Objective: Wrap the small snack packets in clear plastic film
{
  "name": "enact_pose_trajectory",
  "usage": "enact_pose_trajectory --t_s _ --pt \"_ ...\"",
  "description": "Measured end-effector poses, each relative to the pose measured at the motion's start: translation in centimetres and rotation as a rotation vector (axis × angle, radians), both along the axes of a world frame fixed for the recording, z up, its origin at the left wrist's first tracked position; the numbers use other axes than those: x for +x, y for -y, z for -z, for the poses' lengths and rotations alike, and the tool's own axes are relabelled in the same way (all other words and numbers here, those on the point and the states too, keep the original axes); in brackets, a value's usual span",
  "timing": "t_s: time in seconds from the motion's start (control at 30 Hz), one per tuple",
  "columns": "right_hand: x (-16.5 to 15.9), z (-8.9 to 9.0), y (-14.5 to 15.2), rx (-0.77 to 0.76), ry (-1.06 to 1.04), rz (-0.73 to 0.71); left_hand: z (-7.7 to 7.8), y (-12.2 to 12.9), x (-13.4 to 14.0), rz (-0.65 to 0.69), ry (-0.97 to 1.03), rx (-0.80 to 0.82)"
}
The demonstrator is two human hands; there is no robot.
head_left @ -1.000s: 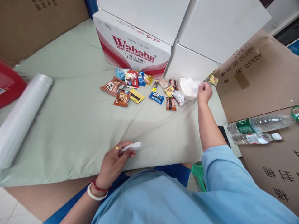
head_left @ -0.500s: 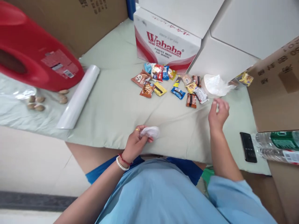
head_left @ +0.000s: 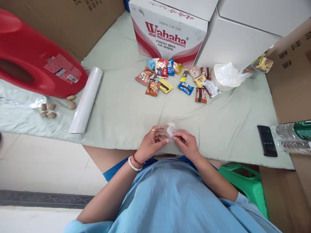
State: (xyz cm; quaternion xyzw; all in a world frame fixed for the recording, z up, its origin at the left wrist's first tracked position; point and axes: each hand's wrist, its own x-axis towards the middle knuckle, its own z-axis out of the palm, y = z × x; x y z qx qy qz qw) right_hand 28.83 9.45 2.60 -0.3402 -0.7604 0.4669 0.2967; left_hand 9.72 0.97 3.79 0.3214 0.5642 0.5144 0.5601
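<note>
Just above the table's front edge, a small crumpled clear plastic bag (head_left: 171, 128) is between my two hands. My right hand (head_left: 188, 144) pinches its lower right side between thumb and fingertips. From the other side, my left hand (head_left: 153, 139) has its thumb and curled fingertips at the bag's left edge, with the index finger a little raised. A white bowl (head_left: 220, 84) with more clear plastic bags (head_left: 229, 76) in it stands at the back right. Small wrapped snacks, among them a blue packet (head_left: 186, 88) and a brown packet (head_left: 201, 95), lie in two loose groups beyond my hands.
A Wahaba-style carton printed "Wahaha" (head_left: 167, 38) stands behind the snacks. At left are a red jug (head_left: 43, 61), a white roll (head_left: 86, 100) and several brown nuts (head_left: 51, 106). A phone (head_left: 267, 141) and plastic bottles (head_left: 286, 132) lie at right, above a green stool (head_left: 257, 189).
My right hand has come from beside the bowl to the plastic bag at my left hand. The bag, bunched in my left hand before, now stands up between both hands. The view has shifted slightly.
</note>
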Motion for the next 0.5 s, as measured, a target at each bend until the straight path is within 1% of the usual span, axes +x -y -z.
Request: enact_pose_trajectory --t_s 0.13,0.2,0.3,0.37,0.43,0.5 --pt "-0.1 -0.5 0.4 -0.138 -0.02 -0.009 0.6 0.2 0.1 0.049 -0.181 -0.014" --pt "-0.4 -0.5 0.4 -0.244 -0.047 0.012 0.7 0.2 0.0 0.062 -0.208 -0.022" --pt "-0.5 -0.7 0.1 -0.447 -0.132 0.105 0.6 0.2 -0.3 0.035 -0.141 -0.022" --pt "-0.3 -0.9 -0.4 -0.584 -0.227 0.182 0.5 0.3 -0.6 -0.003 -0.091 -0.009" --pt "0.1 -1.3 -0.9 -0.73 -0.338 0.249 0.6 0.3 -0.8 -0.077 -0.048 0.021" --pt "0.7 -1.6 -1.4 -0.87 -0.427 0.299 0.7 0.4 -1.0 -0.182 0.031 0.045"
